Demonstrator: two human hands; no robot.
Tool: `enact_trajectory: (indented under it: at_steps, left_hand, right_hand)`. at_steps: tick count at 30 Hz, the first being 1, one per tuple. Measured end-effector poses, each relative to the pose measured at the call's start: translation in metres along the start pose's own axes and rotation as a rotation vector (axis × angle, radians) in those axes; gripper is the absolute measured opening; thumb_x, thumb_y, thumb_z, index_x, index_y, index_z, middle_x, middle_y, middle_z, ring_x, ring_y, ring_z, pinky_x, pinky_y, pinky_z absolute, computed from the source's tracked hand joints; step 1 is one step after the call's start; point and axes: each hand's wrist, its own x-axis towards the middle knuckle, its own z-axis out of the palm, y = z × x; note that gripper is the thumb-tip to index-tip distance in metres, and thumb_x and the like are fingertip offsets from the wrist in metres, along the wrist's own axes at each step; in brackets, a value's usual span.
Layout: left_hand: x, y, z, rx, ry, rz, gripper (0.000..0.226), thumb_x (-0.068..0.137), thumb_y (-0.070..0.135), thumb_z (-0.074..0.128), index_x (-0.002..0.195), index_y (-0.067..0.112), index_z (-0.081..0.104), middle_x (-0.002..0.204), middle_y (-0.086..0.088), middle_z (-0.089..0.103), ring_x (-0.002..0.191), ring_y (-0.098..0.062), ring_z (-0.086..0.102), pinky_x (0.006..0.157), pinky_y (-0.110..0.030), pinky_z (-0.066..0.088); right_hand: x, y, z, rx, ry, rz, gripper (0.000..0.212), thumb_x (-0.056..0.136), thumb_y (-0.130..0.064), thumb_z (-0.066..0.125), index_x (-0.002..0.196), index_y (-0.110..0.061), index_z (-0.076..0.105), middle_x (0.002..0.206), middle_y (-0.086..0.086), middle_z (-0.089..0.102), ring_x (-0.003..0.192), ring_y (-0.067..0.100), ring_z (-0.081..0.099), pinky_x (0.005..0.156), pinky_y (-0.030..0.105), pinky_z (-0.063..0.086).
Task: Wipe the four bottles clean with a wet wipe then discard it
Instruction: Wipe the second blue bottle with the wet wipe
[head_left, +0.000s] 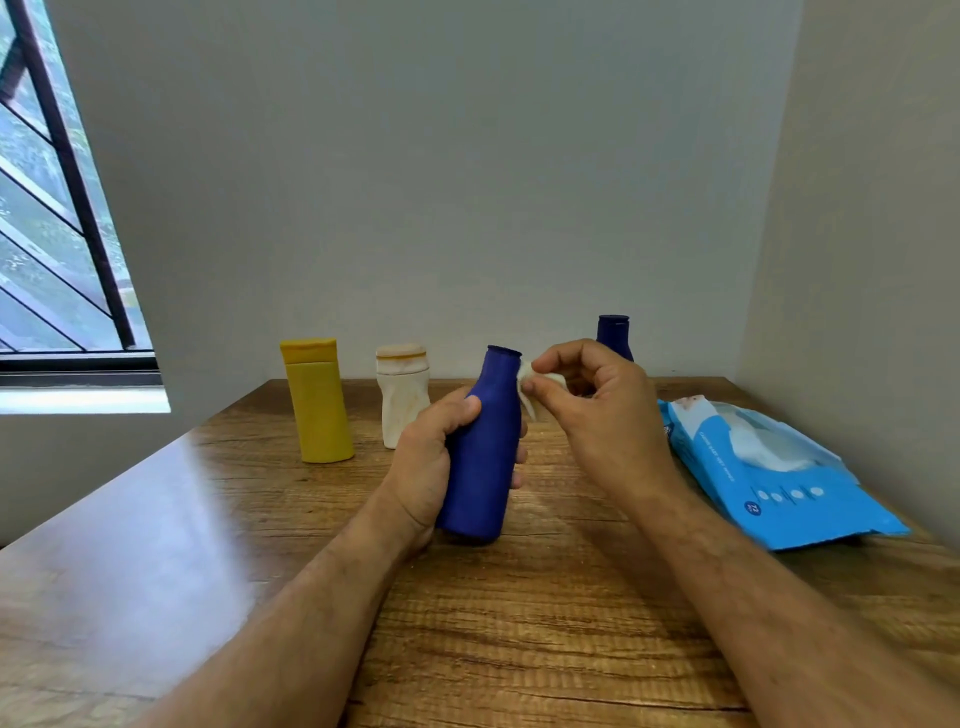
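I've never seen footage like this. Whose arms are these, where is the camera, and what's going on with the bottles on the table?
There is no machine here: a person wears a camera on the head, looking down at their own two hands. The left hand grips a blue bottle, while the right hand pinches a white wet wipe against its neck. On the wooden table stand a yellow bottle, a cream bottle and a second blue bottle, partly hidden behind the right hand. A blue pack of wipes lies at the right.
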Motion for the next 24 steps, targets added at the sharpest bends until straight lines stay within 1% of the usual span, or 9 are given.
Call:
enact_trajectory:
  at_steps: [3,5,6,7,10,14,20,22,24]
  left_hand:
    - [0.006,-0.006,-0.001,0.174,0.108,0.036,0.03,0.105,0.033,0.044,0.122,0.014,0.061,0.107,-0.011,0.075,0.094,-0.033,0.069,0.082,-0.049,0.058]
    - [0.011,-0.01,-0.004,0.279,0.159,0.046,0.027,0.104,0.039,0.047,0.123,0.024,0.059,0.112,-0.008,0.072,0.103,-0.034,0.067,0.093,-0.058,0.055]
    - [0.013,-0.011,-0.006,0.308,0.174,0.048,0.026,0.103,0.038,0.049,0.124,0.026,0.058,0.115,-0.007,0.07,0.105,-0.031,0.067,0.095,-0.059,0.054]
    - [0.014,-0.012,-0.006,0.318,0.178,0.049,0.027,0.102,0.034,0.052,0.127,0.027,0.056,0.118,-0.005,0.068,0.107,-0.026,0.067,0.095,-0.055,0.055]
    - [0.013,-0.011,-0.006,0.309,0.133,0.07,0.044,0.096,0.02,0.064,0.137,0.024,0.05,0.126,0.002,0.064,0.108,-0.011,0.068,0.087,-0.034,0.059]
    - [0.012,-0.011,-0.01,0.372,0.123,0.101,0.057,0.088,0.01,0.073,0.138,0.025,0.051,0.125,0.003,0.065,0.108,-0.012,0.068,0.089,-0.036,0.06]
    - [0.017,-0.015,-0.013,0.423,0.184,0.137,0.054,0.086,0.009,0.075,0.123,0.04,0.052,0.125,0.007,0.066,0.113,-0.012,0.066,0.095,-0.038,0.056]
    - [0.02,-0.017,-0.015,0.465,0.198,0.137,0.053,0.085,0.011,0.076,0.127,0.035,0.054,0.124,0.007,0.067,0.113,-0.011,0.066,0.096,-0.037,0.056]
    - [0.021,-0.018,-0.014,0.518,0.209,0.138,0.054,0.084,0.012,0.077,0.131,0.028,0.055,0.121,0.008,0.068,0.111,-0.008,0.066,0.095,-0.032,0.055]
  right_hand:
    - [0.001,0.0,0.0,-0.007,0.031,0.0,0.01,0.087,-0.023,0.073,0.09,-0.03,0.066,0.086,-0.014,0.065,0.079,-0.009,0.057,0.065,0.005,0.045]
    - [0.002,0.0,0.0,-0.029,0.032,0.013,0.011,0.087,-0.023,0.072,0.09,-0.031,0.064,0.087,-0.014,0.064,0.081,-0.012,0.056,0.065,0.002,0.044]
    - [0.002,0.001,0.001,-0.041,0.029,0.019,0.012,0.087,-0.024,0.072,0.09,-0.032,0.064,0.087,-0.014,0.064,0.082,-0.013,0.055,0.065,0.001,0.043]
    - [0.002,0.002,0.001,-0.052,0.027,0.024,0.012,0.087,-0.024,0.072,0.09,-0.032,0.064,0.087,-0.015,0.064,0.082,-0.013,0.055,0.065,0.001,0.043]
    - [0.002,0.003,0.001,-0.072,0.019,0.036,0.014,0.087,-0.025,0.072,0.089,-0.035,0.062,0.088,-0.016,0.063,0.084,-0.011,0.056,0.065,0.002,0.043]
    - [0.003,0.003,-0.002,-0.077,0.021,0.057,0.011,0.089,-0.027,0.07,0.092,-0.034,0.062,0.09,-0.016,0.063,0.084,-0.001,0.058,0.062,0.008,0.043]
    - [0.003,0.007,-0.002,-0.09,0.007,0.075,0.013,0.089,-0.025,0.071,0.091,-0.035,0.062,0.091,-0.016,0.063,0.087,0.001,0.059,0.065,0.011,0.043]
    - [0.003,0.009,-0.001,-0.11,0.002,0.084,0.014,0.088,-0.025,0.071,0.09,-0.035,0.061,0.091,-0.016,0.063,0.087,0.0,0.059,0.065,0.011,0.042]
    - [0.004,0.011,-0.001,-0.109,0.016,0.09,0.012,0.089,-0.026,0.07,0.092,-0.034,0.062,0.092,-0.016,0.063,0.088,0.001,0.059,0.066,0.011,0.043]
